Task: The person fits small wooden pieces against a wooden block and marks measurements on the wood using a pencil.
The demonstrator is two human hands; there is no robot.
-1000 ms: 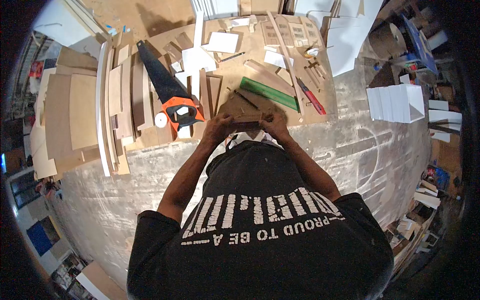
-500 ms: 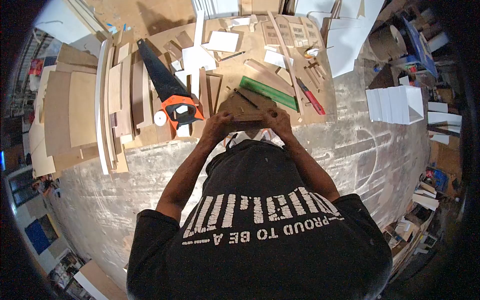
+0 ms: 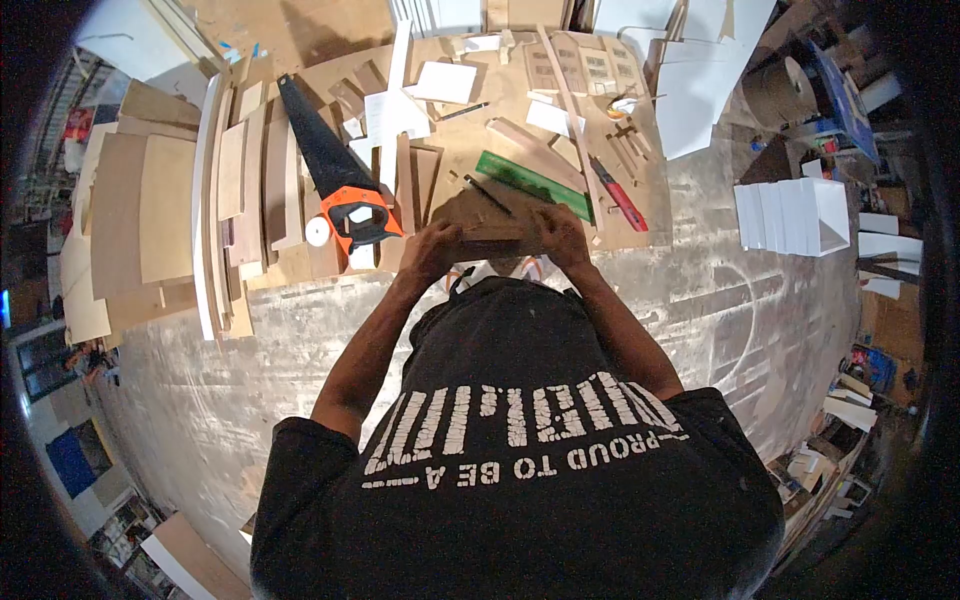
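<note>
A small brown wooden piece [image 3: 492, 238] lies at the near edge of the work board, between my two hands. My left hand [image 3: 433, 250] has its fingers bent on the left end of the piece. At the right end, my right hand [image 3: 562, 236] has its fingers curled against it. Just beyond the piece lies a dark pen [image 3: 490, 196], with a green ruler [image 3: 533, 184] behind it. An orange-handled saw [image 3: 335, 160] rests left of my left hand, beside a white roll [image 3: 317, 232]. A red cutter [image 3: 619, 195] is to the right of my right hand.
Long wooden strips and boards [image 3: 165, 200] are stacked at the left. White sheets [image 3: 446, 83] and wood offcuts lie on the far part of the board. White box-like pieces [image 3: 792, 216] stand at the right, beyond the board's edge.
The wooden piece between my hands is lower and flatter in view, showing less of its upper face. My right hand has shifted slightly to the right.
</note>
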